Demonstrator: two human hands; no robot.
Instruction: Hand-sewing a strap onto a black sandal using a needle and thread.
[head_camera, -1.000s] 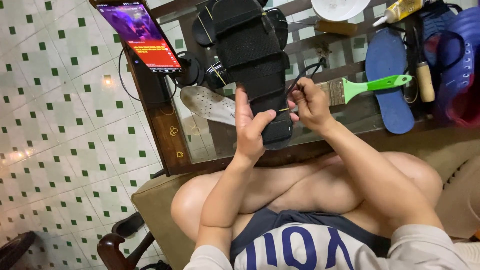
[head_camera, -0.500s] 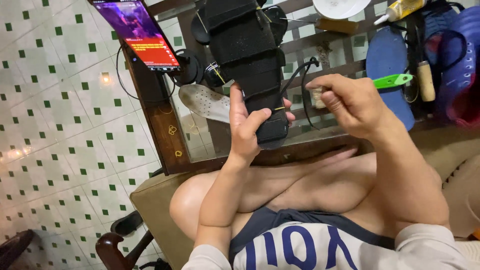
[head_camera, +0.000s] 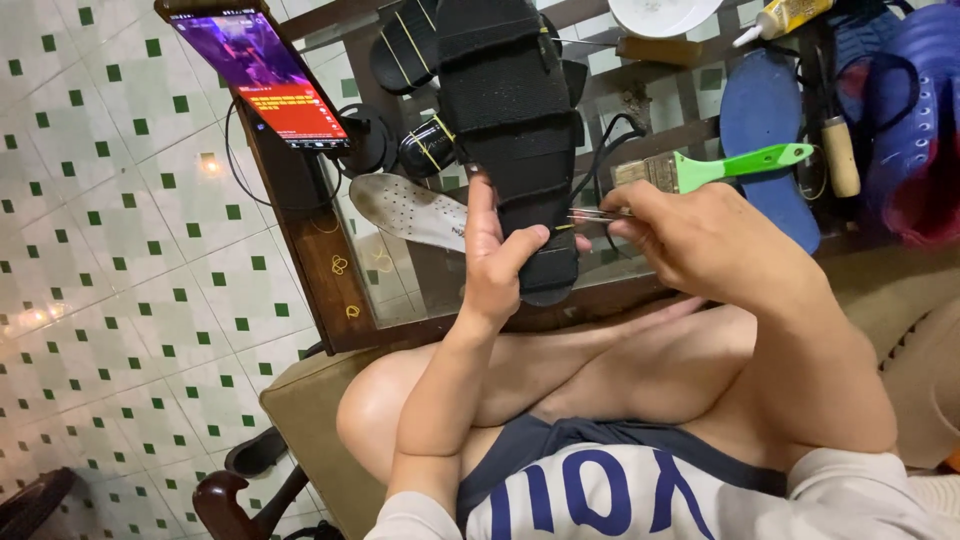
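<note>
Head view: a thin metal needle (head_camera: 592, 214) is pinched between the fingertips of the right hand (head_camera: 705, 240), its tip at the edge of a black sandal (head_camera: 515, 130). The sandal's heel is gripped by the left hand (head_camera: 497, 268), thumb across the sole, above a glass-topped table (head_camera: 330, 250). Beyond lie 1 green-handled brush (head_camera: 715, 168), a pale insole (head_camera: 410, 212) and a lit phone (head_camera: 262, 78).
</note>
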